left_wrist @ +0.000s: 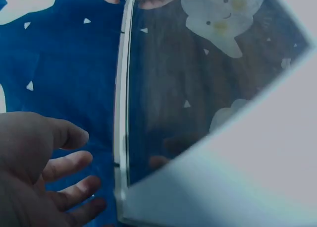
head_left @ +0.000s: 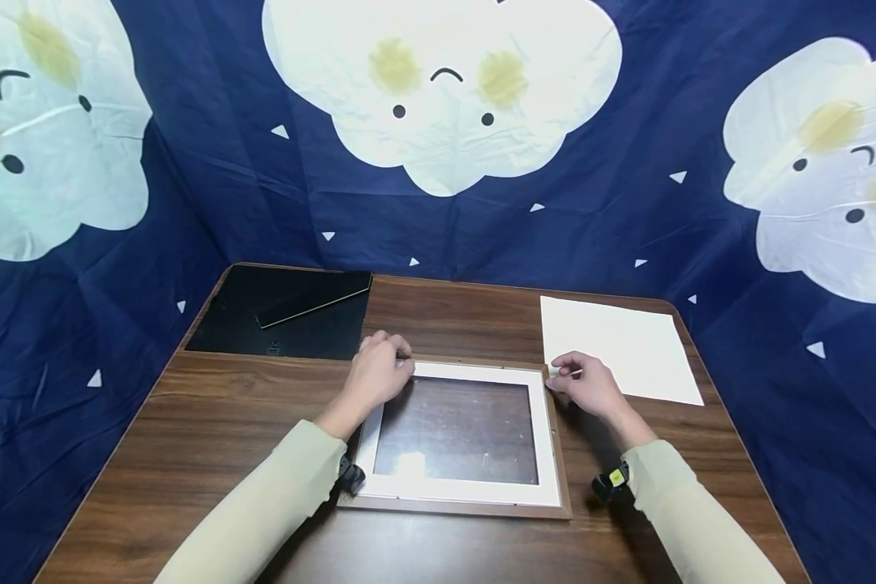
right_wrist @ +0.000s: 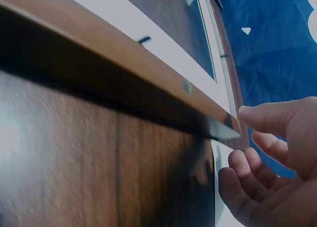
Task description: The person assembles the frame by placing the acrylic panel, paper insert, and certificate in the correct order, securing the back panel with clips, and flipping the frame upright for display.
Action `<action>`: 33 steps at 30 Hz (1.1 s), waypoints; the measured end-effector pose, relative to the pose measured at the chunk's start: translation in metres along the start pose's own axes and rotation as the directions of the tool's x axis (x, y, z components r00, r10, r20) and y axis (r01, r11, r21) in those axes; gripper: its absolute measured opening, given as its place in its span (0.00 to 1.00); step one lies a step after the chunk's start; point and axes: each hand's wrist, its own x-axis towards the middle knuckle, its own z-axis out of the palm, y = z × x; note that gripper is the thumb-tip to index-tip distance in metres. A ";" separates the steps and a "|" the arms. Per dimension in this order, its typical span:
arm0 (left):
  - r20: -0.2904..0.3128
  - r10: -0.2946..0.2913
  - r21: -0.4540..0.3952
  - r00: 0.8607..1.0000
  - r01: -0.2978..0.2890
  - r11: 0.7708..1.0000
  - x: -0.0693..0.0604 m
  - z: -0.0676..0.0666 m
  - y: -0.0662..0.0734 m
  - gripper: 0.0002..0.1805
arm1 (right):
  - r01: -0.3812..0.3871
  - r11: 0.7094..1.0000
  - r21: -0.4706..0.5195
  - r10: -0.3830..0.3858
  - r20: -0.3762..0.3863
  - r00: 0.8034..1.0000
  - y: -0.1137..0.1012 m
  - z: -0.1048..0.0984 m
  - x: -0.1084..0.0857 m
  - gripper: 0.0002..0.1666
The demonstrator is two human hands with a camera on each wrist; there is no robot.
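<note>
A wooden picture frame (head_left: 456, 511) lies on the table with a white mat (head_left: 551, 454) inside its border. The mat surrounds a clear, shiny pane (head_left: 456, 430) through which dark wood shows. At the far left corner is my left hand (head_left: 380, 369); the left wrist view has its fingers (left_wrist: 69, 165) loosely bent and apart from the frame edge. My right hand (head_left: 587, 385) is by the far right corner, thumb and fingers (right_wrist: 242, 187) relaxed around a gap. A small pale, shiny patch (right_wrist: 223, 129) shows at that corner; what it is, I cannot tell.
A black backing board (head_left: 219, 316) with a hinged-looking strip (head_left: 314, 302) lies at the back left of the wooden table (head_left: 190, 422). White paper (head_left: 620, 345) lies at the back right, close to my right hand. Blue cloth (head_left: 445, 235) hangs around the table.
</note>
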 end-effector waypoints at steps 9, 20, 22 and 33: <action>0.040 0.084 -0.039 0.996 -0.082 0.996 0.023 0.005 0.025 0.15 | -0.016 0.998 -0.068 0.016 -0.011 1.000 0.018 -0.026 0.012 0.23; 0.086 0.130 -0.072 0.988 -0.124 0.990 0.048 0.018 0.060 0.17 | -0.046 0.986 -0.157 0.035 -0.070 0.997 0.047 -0.052 0.015 0.25; 0.089 0.137 -0.081 0.986 -0.130 0.988 0.050 0.020 0.065 0.18 | -0.049 0.982 -0.180 0.032 -0.093 0.995 0.051 -0.056 0.016 0.25; 0.121 0.114 -0.189 0.986 -0.090 0.978 0.057 0.039 0.093 0.19 | -0.066 0.963 -0.262 0.017 -0.186 0.982 0.073 -0.088 0.018 0.23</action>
